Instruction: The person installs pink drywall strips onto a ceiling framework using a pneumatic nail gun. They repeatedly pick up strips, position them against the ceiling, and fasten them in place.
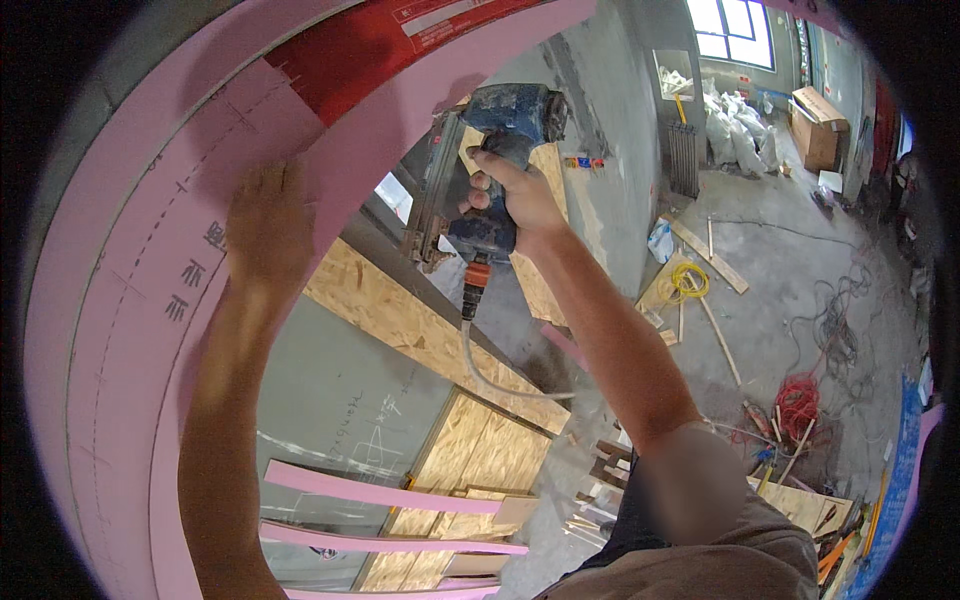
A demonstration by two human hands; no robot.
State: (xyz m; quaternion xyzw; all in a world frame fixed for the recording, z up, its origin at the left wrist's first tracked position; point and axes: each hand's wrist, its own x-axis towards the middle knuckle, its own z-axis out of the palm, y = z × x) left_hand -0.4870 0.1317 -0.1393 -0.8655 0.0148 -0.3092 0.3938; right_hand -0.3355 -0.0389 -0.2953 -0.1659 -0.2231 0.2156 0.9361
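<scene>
My right hand (pixel 525 187) grips a dark blue pneumatic nail gun (pixel 510 112) by its handle. From the orange-and-black coupling (pixel 475 281) at the handle's base, a pale air hose (pixel 480 375) curves away. The gun's magazine (pixel 435 187) lies on its left side, close to the edge of a large pink plasterboard sheet (pixel 120 337). My left hand (pixel 270 225) rests against that sheet with the palm down and holds nothing. Dashed lines, printed characters and a red printed band (pixel 345 60) mark the board. Whether the gun's nose touches the board cannot be told.
OSB strips (pixel 420 322) and OSB panels (pixel 465 442) stand below, beside pink board strips (pixel 382 487). Rightward on the concrete floor lie a yellow coil (pixel 688 279), a tangled red hose or cable (pixel 796 405) and loose timber. White sacks (pixel 739 131) and a cardboard box (pixel 817 127) stand far back.
</scene>
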